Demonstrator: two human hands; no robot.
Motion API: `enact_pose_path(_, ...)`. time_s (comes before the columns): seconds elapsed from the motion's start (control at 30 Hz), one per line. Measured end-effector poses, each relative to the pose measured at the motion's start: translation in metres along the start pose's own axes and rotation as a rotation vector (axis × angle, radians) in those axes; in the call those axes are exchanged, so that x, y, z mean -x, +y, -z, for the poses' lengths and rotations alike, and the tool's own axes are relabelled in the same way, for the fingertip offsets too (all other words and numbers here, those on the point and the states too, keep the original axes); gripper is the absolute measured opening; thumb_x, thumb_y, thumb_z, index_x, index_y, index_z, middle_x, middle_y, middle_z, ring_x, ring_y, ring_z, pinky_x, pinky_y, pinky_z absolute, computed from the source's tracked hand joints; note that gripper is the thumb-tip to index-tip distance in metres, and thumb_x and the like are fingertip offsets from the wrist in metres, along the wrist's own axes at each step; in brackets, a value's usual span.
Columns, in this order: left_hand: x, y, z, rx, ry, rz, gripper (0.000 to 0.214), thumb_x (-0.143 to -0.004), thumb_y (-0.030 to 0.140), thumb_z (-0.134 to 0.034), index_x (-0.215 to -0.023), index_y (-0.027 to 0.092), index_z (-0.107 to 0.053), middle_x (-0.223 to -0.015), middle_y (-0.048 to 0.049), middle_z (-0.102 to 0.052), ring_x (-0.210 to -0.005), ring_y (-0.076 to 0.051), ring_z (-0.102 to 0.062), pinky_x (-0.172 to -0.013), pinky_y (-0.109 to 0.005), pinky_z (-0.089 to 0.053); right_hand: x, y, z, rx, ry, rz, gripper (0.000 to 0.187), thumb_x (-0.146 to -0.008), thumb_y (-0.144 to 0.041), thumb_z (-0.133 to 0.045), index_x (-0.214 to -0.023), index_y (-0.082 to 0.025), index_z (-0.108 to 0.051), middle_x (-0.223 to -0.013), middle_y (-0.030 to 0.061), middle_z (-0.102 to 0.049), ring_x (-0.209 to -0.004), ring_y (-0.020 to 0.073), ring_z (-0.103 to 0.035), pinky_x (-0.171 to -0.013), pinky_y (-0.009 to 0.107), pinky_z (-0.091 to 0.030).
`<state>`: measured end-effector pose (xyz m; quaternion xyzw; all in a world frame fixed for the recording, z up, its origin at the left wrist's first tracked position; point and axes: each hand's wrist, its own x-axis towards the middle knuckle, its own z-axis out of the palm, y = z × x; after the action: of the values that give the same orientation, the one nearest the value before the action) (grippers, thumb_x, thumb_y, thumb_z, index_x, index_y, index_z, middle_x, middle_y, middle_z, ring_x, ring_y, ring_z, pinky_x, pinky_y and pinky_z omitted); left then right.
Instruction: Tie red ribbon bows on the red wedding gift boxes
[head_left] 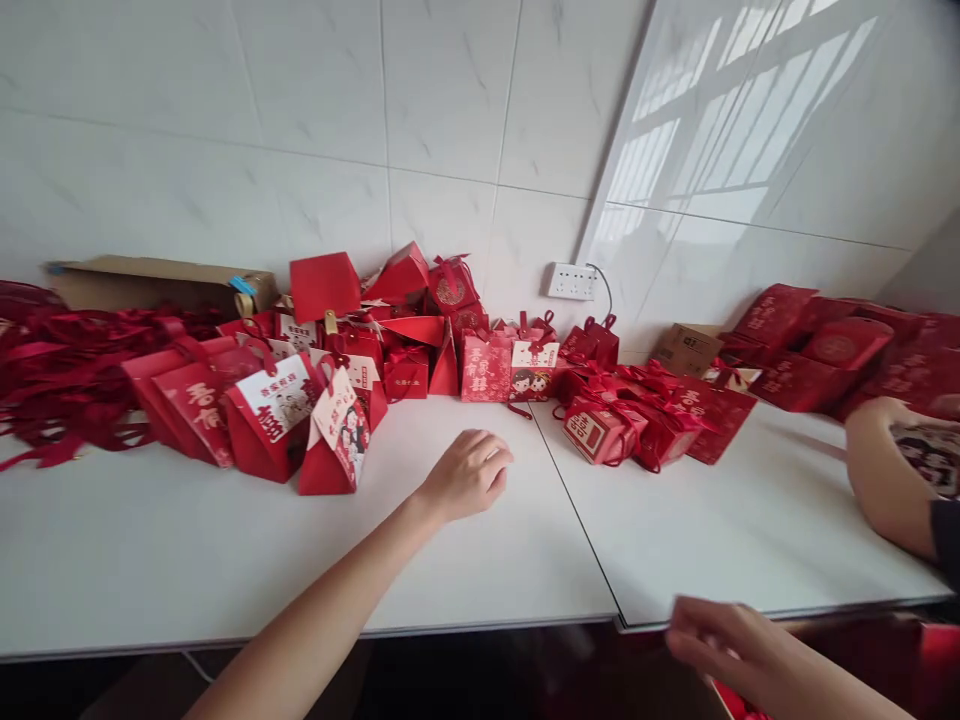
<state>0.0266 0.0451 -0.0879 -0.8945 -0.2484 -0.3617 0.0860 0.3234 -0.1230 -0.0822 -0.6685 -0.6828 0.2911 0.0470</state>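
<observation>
My left hand (pixel 469 475) is over the white table (pixel 450 560) near its middle, fingers curled inward, with nothing visible in it. Closest to it on the left is a red triangular gift box (pixel 337 440) with a cartoon couple on its front. My right hand (pixel 716 640) is low, at the table's front edge, slightly blurred; its fingers are bent in and I see no object in them. Ahead of my left hand stand a red patterned gift box (pixel 486 367) and a gift box with two cartoon faces (pixel 534 372). To their right lies a cluster of ribbon-tied red boxes (pixel 604 430).
Dark red ribbons (pixel 90 370) lie heaped at the left, before an open cardboard box (pixel 165 280). More red boxes (pixel 817 340) are piled at the right. Another person's arm (pixel 885 480) rests there. A power strip (pixel 571 281) is on the tiled wall.
</observation>
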Motion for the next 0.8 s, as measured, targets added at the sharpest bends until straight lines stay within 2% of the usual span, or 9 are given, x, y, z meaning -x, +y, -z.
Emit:
enact_pose_path(0.1, 0.01, -0.01, 0.044, -0.242, 0.358, 0.104, 0.022, -0.078, 0.011, -0.053, -0.097, 0.019, -0.059, -0.096, -0.0082, -0.064, -0.097, -0.022, -0.057, -0.089, -0.037, -0.044, -0.042, -0.061, 0.013, 0.005, -0.048, 0.189, 0.032, -0.088, -0.044, -0.04, -0.082, -0.023, -0.064, -0.081, 0.0034, -0.068, -0.07, 0.017, -0.061, -0.065, 0.026, -0.046)
enact_pose_path(0.2, 0.035, -0.03, 0.082, -0.528, 0.673, 0.478, 0.037, -0.074, 0.021, -0.062, -0.109, 0.016, -0.054, -0.111, -0.0157, -0.058, -0.108, -0.029, -0.053, -0.094, -0.046, -0.039, -0.075, -0.104, 0.01, -0.002, -0.141, 0.4, 0.026, -0.087, -0.037, -0.044, -0.085, -0.021, -0.065, -0.086, 0.0045, -0.068, -0.075, 0.017, -0.061, -0.066, 0.025, -0.045)
enact_pose_path(0.3, 0.063, -0.052, 0.1, -0.412, 0.622, 0.96, 0.058, -0.067, 0.035, -0.067, -0.116, 0.01, -0.05, -0.119, -0.0231, -0.054, -0.115, -0.04, -0.047, -0.093, -0.056, -0.036, -0.094, -0.127, -0.004, -0.02, -0.21, 0.565, 0.024, -0.087, -0.033, -0.046, -0.086, -0.019, -0.065, -0.086, 0.0059, -0.068, -0.075, 0.0168, -0.061, -0.066, 0.025, -0.045)
enact_pose_path(0.37, 0.077, -0.061, 0.102, -0.165, 0.54, 1.115, 0.049, -0.07, 0.039, -0.061, -0.11, 0.011, -0.054, -0.111, -0.0214, -0.061, -0.108, -0.039, -0.054, -0.09, -0.055, -0.041, -0.101, -0.135, -0.013, -0.045, -0.226, 0.645, 0.024, -0.087, -0.033, -0.047, -0.086, -0.018, -0.065, -0.084, 0.0058, -0.068, -0.073, 0.0159, -0.06, -0.064, 0.025, -0.045)
enact_pose_path(0.43, 0.083, -0.058, 0.098, 0.0, 0.498, 1.128, 0.039, -0.074, 0.041, -0.054, -0.101, 0.013, -0.06, -0.1, -0.0167, -0.068, -0.097, -0.033, -0.062, -0.084, -0.047, -0.048, -0.105, -0.14, -0.019, -0.089, -0.215, 0.71, 0.023, -0.089, -0.032, -0.045, -0.085, -0.018, -0.064, -0.083, 0.005, -0.067, -0.07, 0.0147, -0.059, -0.063, 0.024, -0.046)
enact_pose_path(0.5, 0.079, -0.047, 0.091, 0.099, 0.454, 1.043, 0.038, -0.075, 0.045, -0.053, -0.095, 0.014, -0.063, -0.094, -0.0128, -0.071, -0.091, -0.029, -0.066, -0.078, -0.039, -0.053, -0.11, -0.143, -0.021, -0.159, -0.117, 0.787, 0.021, -0.09, -0.03, -0.045, -0.085, -0.019, -0.062, -0.083, 0.0045, -0.067, -0.07, 0.0141, -0.059, -0.063, 0.024, -0.046)
enact_pose_path(0.57, 0.066, -0.03, 0.081, 0.288, 0.376, 0.886, 0.037, -0.076, 0.044, -0.055, -0.094, 0.014, -0.065, -0.092, -0.0108, -0.072, -0.087, -0.026, -0.067, -0.075, -0.035, -0.054, -0.118, -0.144, -0.018, -0.256, 0.14, 0.889, 0.016, -0.09, -0.028, -0.045, -0.088, -0.02, -0.058, -0.086, 0.0052, -0.064, -0.073, 0.0154, -0.059, -0.064, 0.027, -0.048)
enact_pose_path(0.7, 0.026, -0.01, 0.055, 0.522, 0.256, 0.638, 0.029, -0.081, 0.038, -0.056, -0.095, 0.015, -0.066, -0.089, -0.0084, -0.072, -0.082, -0.022, -0.067, -0.072, -0.031, -0.054, -0.143, -0.146, -0.003, -0.413, 0.799, 0.999, 0.014, -0.086, -0.026, -0.052, -0.098, -0.021, -0.049, -0.095, 0.0079, -0.058, -0.087, 0.0207, -0.056, -0.073, 0.035, -0.048)
enact_pose_path(0.8, 0.005, -0.014, 0.031, 0.603, 0.179, 0.621, 0.028, -0.082, 0.038, -0.055, -0.093, 0.015, -0.066, -0.088, -0.0074, -0.072, -0.084, -0.022, -0.066, -0.073, -0.032, -0.053, -0.165, -0.151, 0.008, -0.453, 0.881, 0.998, 0.022, -0.084, -0.026, -0.055, -0.104, -0.021, -0.045, -0.098, 0.0077, -0.057, -0.091, 0.0212, -0.056, -0.077, 0.037, -0.049)
